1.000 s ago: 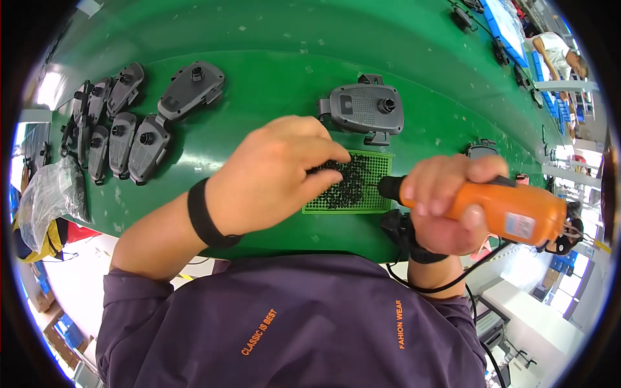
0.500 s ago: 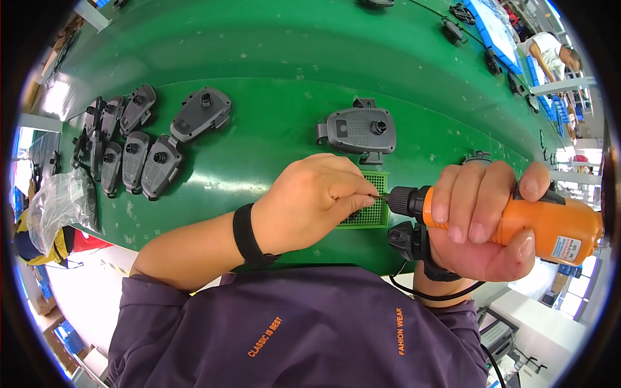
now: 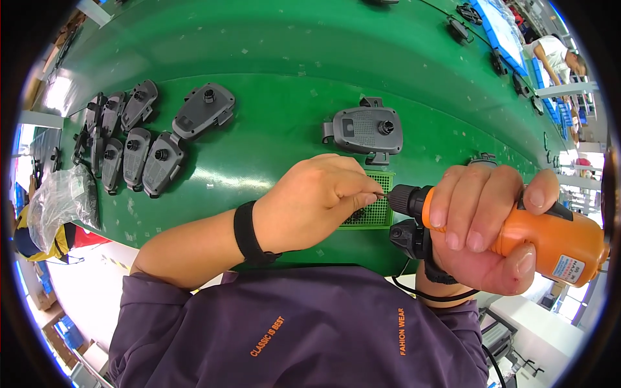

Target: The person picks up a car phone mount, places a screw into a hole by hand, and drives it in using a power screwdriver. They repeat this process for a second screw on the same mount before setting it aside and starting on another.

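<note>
My right hand [image 3: 475, 210] is wrapped round an orange electric screwdriver [image 3: 543, 236] with a black nose, held level and aimed left. The thumb and fingers of my left hand [image 3: 304, 204] pinch together at the tip of its thin bit [image 3: 383, 194]. Whatever sits between those fingertips is hidden. Beneath them stands a small green mesh basket [image 3: 390, 216] with dark small parts in it, partly covered by my left hand. Just beyond the basket, a grey plastic holder [image 3: 352, 136] with side clamps and a black round knob lies on the green table [image 3: 272, 116].
Several similar grey holders [image 3: 158, 165] lie grouped at the left, beside a clear plastic bag [image 3: 61, 200]. A black device [image 3: 407, 239] is strapped at my right wrist, with a cable below. Blue trays [image 3: 498, 39] and another person [image 3: 553, 55] are at the far right.
The screwdriver's rear end has dipped slightly lower and to the right. My left fingertips remain at the bit, and the view has shifted a little.
</note>
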Action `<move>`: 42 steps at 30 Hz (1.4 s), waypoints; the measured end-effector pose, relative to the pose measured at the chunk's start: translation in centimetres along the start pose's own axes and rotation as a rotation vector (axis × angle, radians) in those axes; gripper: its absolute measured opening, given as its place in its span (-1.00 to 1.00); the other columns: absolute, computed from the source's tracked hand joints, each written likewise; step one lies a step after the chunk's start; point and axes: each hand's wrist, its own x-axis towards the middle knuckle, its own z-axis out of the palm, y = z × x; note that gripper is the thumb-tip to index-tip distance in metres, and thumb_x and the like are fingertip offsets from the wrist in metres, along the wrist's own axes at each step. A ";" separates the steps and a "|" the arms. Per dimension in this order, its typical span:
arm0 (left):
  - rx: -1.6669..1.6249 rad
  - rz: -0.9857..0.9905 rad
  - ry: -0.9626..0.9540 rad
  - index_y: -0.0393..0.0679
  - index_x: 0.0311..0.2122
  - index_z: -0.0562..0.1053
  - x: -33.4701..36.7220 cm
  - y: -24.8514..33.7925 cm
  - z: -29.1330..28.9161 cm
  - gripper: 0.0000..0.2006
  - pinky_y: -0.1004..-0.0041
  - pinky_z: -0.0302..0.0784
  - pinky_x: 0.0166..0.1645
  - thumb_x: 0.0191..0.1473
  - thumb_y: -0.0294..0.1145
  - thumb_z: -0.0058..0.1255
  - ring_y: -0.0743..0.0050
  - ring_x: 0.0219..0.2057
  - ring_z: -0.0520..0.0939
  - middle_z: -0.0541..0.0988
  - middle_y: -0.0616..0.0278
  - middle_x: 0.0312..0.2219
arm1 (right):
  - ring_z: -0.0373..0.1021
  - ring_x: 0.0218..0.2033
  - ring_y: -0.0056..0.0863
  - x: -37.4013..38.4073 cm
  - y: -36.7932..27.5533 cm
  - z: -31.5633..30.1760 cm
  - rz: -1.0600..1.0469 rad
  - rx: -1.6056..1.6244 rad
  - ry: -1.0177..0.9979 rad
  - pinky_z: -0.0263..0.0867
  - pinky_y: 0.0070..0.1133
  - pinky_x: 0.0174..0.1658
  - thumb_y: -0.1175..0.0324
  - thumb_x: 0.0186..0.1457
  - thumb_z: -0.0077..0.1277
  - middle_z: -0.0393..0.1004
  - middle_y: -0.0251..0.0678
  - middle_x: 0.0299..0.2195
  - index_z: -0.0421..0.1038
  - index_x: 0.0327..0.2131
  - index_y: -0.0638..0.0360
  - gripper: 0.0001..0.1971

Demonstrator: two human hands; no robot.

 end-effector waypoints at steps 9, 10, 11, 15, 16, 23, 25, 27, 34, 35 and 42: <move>-0.107 -0.104 -0.056 -0.27 -0.21 0.61 -0.2 0.0 0.0 -0.85 0.29 0.54 -0.22 0.07 -0.57 0.19 0.15 -0.33 0.61 0.63 0.10 -0.36 | 0.38 -0.57 -0.55 0.0 0.2 0.6 0.019 0.019 0.030 0.35 -0.50 -0.37 0.18 0.20 0.10 0.42 -0.43 -0.53 0.20 -0.03 0.02 -0.63; -0.107 -0.106 -0.056 -0.27 -0.21 0.61 -0.3 -0.1 0.0 -0.85 0.29 0.54 -0.22 0.07 -0.57 0.19 0.15 -0.33 0.61 0.63 0.10 -0.36 | 0.38 -0.57 -0.55 0.0 0.1 0.7 0.038 -0.014 0.024 0.36 -0.50 -0.38 0.18 0.20 0.11 0.42 -0.43 -0.54 0.19 -0.04 0.02 -0.62; 0.059 0.032 -0.014 -0.25 -0.22 0.61 -0.3 -0.2 0.0 -0.84 0.28 0.54 -0.22 0.05 -0.57 0.20 0.16 -0.33 0.61 0.63 0.11 -0.36 | 0.37 -0.58 -0.54 0.0 0.1 0.7 0.057 -0.047 0.017 0.37 -0.49 -0.38 0.19 0.19 0.13 0.42 -0.43 -0.54 0.18 -0.04 0.02 -0.61; 0.422 0.334 0.073 -0.19 -0.25 0.61 -0.5 -0.2 -0.6 -0.81 0.27 0.55 -0.21 -0.04 -0.57 0.23 0.16 -0.34 0.61 0.62 0.14 -0.36 | 0.36 -0.59 -0.53 0.1 0.4 0.8 0.093 -0.095 -0.054 0.39 -0.49 -0.40 0.20 0.17 0.15 0.41 -0.43 -0.56 0.16 -0.05 0.02 -0.60; 0.452 0.355 0.077 -0.18 -0.26 0.61 -0.6 0.0 -1.1 -0.80 0.27 0.55 -0.21 -0.08 -0.56 0.25 0.16 -0.34 0.61 0.62 0.15 -0.36 | 0.35 -0.60 -0.52 0.2 0.5 0.8 0.102 -0.101 -0.087 0.39 -0.49 -0.40 0.21 0.16 0.15 0.40 -0.42 -0.56 0.15 -0.06 0.03 -0.59; 0.302 0.245 0.207 -0.14 -0.32 0.62 2.3 -2.0 -4.8 -0.81 0.37 0.52 -0.18 -0.12 -0.57 0.31 0.27 -0.31 0.60 0.62 0.21 -0.33 | 0.32 -0.58 -0.53 1.6 2.4 -0.9 0.073 -0.103 -0.041 0.37 -0.48 -0.38 0.17 0.19 0.10 0.38 -0.44 -0.54 0.20 0.01 0.03 -0.60; 0.137 0.045 0.181 -0.12 -0.35 0.62 3.2 -2.4 -5.1 -0.82 0.43 0.47 -0.20 -0.13 -0.57 0.35 0.37 -0.30 0.57 0.60 0.27 -0.33 | 0.32 -0.57 -0.54 2.2 2.4 -1.4 0.031 -0.083 -0.058 0.36 -0.49 -0.37 0.16 0.20 0.09 0.37 -0.44 -0.53 0.22 0.02 0.02 -0.59; 0.093 -0.024 0.154 -0.12 -0.37 0.62 2.6 -1.7 -5.1 -0.83 0.46 0.44 -0.20 -0.12 -0.57 0.35 0.42 -0.30 0.54 0.59 0.29 -0.33 | 0.33 -0.54 -0.56 2.4 1.7 -1.3 0.038 -0.037 -0.050 0.33 -0.50 -0.35 0.15 0.21 0.07 0.37 -0.46 -0.51 0.23 0.05 0.01 -0.59; -0.112 -0.281 0.052 -0.13 -0.40 0.61 0.8 -0.7 -3.8 -0.82 0.54 0.31 -0.25 -0.15 -0.56 0.39 0.54 -0.33 0.42 0.52 0.37 -0.36 | 0.34 -0.51 -0.59 3.1 1.2 -0.2 0.055 0.076 -0.113 0.29 -0.53 -0.34 0.14 0.22 0.06 0.40 -0.47 -0.48 0.23 0.06 -0.02 -0.60; -0.101 -0.239 0.067 -0.14 -0.41 0.61 0.7 -0.6 -3.5 -0.84 0.50 0.35 -0.27 -0.15 -0.54 0.38 0.49 -0.35 0.45 0.52 0.33 -0.40 | 0.35 -0.51 -0.59 3.0 1.3 0.0 0.061 0.070 -0.126 0.30 -0.53 -0.33 0.14 0.23 0.06 0.40 -0.47 -0.47 0.23 0.05 -0.02 -0.60; -0.013 -0.085 0.102 -0.17 -0.42 0.61 0.8 -0.2 -3.3 -0.88 0.39 0.48 -0.25 -0.13 -0.50 0.35 0.32 -0.34 0.56 0.55 0.24 -0.45 | 0.36 -0.52 -0.56 2.7 1.4 0.2 0.063 0.043 -0.136 0.32 -0.51 -0.34 0.13 0.23 0.07 0.40 -0.46 -0.48 0.22 0.05 -0.01 -0.60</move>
